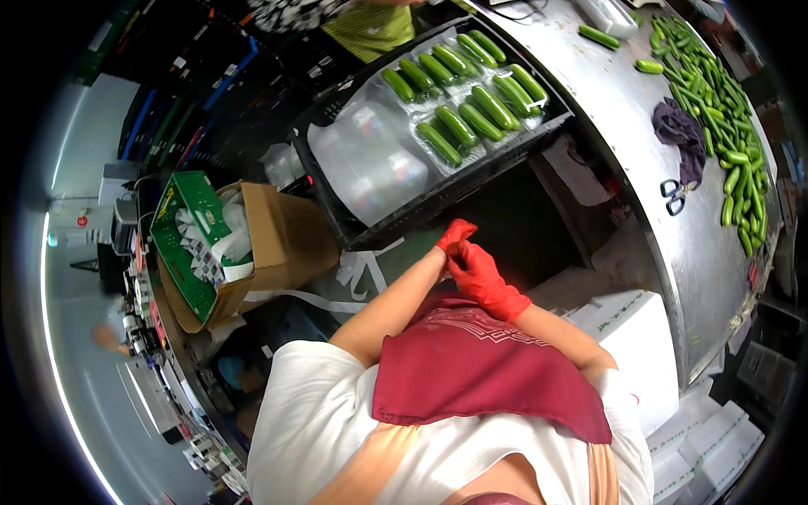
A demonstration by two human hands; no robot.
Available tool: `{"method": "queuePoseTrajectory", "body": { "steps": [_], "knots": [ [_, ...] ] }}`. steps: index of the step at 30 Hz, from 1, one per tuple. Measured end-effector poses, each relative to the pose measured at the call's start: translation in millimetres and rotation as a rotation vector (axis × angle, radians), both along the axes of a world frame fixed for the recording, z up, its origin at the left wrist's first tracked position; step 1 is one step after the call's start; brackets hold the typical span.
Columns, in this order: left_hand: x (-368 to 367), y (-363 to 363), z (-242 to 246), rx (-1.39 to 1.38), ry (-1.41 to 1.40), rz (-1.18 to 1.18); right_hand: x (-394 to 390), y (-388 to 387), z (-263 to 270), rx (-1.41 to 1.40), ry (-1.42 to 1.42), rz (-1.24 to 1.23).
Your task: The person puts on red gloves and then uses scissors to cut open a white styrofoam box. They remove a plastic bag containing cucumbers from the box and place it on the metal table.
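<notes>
Both hands meet in front of the maroon apron (454,372). My left hand (457,234) wears a red rubber glove whose edge sits near the wrist, leaving the forearm bare. Curled against it is my right hand (483,274), in a red glove reaching past the wrist. Its fingers appear to pinch the left glove near the palm; the exact contact is partly hidden. Just beyond the hands stands a black crate (435,205). In it lie wrapped packs of cucumbers (467,123), and clear plastic film or trays (372,164) fill its near left end.
A metal table (631,126) on the right bears loose cucumbers (713,88), a dark cloth (682,136) and scissors (673,197). Left stand a cardboard box (290,233) and a green crate (183,265). White boxes (631,353) stand at lower right. Another person (372,28) is beyond the crate.
</notes>
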State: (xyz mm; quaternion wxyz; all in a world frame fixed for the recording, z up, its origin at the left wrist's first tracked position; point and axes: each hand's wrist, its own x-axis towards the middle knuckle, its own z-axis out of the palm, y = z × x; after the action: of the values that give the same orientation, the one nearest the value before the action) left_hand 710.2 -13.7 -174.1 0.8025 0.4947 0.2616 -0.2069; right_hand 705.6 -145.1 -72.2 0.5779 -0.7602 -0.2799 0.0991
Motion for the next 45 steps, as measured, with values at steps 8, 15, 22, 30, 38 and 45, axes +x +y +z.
{"method": "queuePoseTrajectory", "body": {
  "steps": [8, 15, 22, 30, 38, 45],
  "knots": [
    [14, -25, 16, -0.145, -0.033, 0.515, 1, -14, 26, -0.285, 0.361, -0.056],
    [14, -31, 9, -0.052, 0.178, 0.519, 2, -22, -6, -0.319, 0.130, 0.080],
    [-3, -35, 5, -0.152, 0.083, 0.761, -9, -21, -19, 0.125, 0.752, -0.020],
    [-12, -11, -19, -0.064, 0.229, 0.837, -4, -1, 9, 0.152, 0.998, 0.109],
    [-9, -1, -65, -0.376, 0.497, 0.713, 3, 4, 27, -0.020, 1.033, 0.457],
    [-18, 25, -6, -0.542, -0.114, 0.266, -6, 12, 26, -0.070, 1.121, 0.369]
  ]
}}
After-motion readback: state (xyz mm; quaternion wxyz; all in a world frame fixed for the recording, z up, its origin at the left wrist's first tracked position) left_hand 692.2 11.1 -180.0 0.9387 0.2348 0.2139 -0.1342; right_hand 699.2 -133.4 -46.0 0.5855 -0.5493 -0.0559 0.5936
